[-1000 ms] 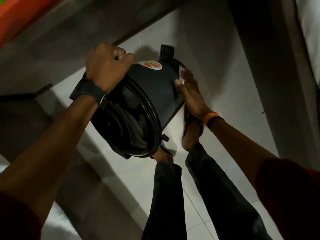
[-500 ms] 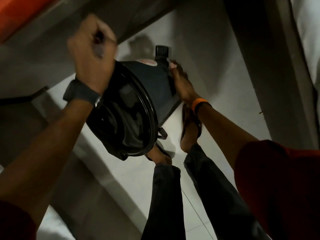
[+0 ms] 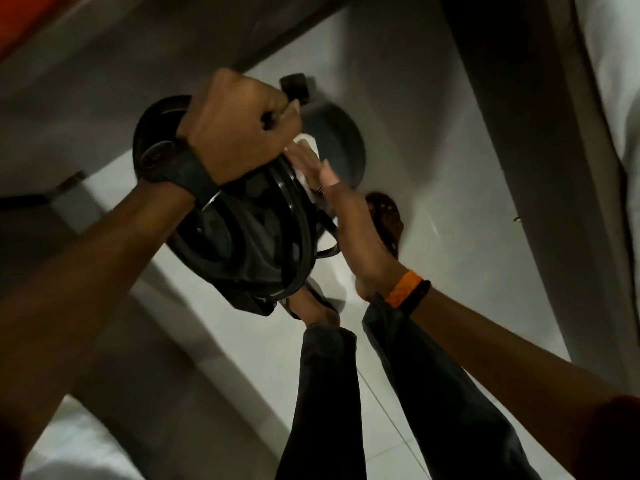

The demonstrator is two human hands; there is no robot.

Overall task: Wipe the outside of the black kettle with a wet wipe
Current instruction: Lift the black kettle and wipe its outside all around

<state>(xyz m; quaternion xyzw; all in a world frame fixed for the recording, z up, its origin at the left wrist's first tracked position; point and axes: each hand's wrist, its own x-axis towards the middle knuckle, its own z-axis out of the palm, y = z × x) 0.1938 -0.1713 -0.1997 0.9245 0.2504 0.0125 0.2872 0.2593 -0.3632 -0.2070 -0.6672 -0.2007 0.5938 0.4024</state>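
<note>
I hold the black kettle (image 3: 256, 237) in the air over the floor, tipped on its side with its lid end facing me. My left hand (image 3: 242, 129), with a black watch on the wrist, is clenched around the kettle's handle at the top. My right hand (image 3: 332, 202), with an orange band on the wrist, lies flat against the kettle's body just behind the lid rim. A white wet wipe (image 3: 306, 147) is pressed under its fingers. The kettle's rounded far end (image 3: 339, 147) shows past the fingers.
Below are my legs in dark trousers (image 3: 329, 393) and feet in sandals (image 3: 384, 216) on the pale tiled floor (image 3: 450, 271). A grey ledge (image 3: 156, 46) runs along the upper left and a dark vertical frame (image 3: 519, 168) stands at the right.
The kettle has been rolled in my left hand, and the logo side has turned out of sight. My right hand with the wipe has slid from the far side toward the lid rim.
</note>
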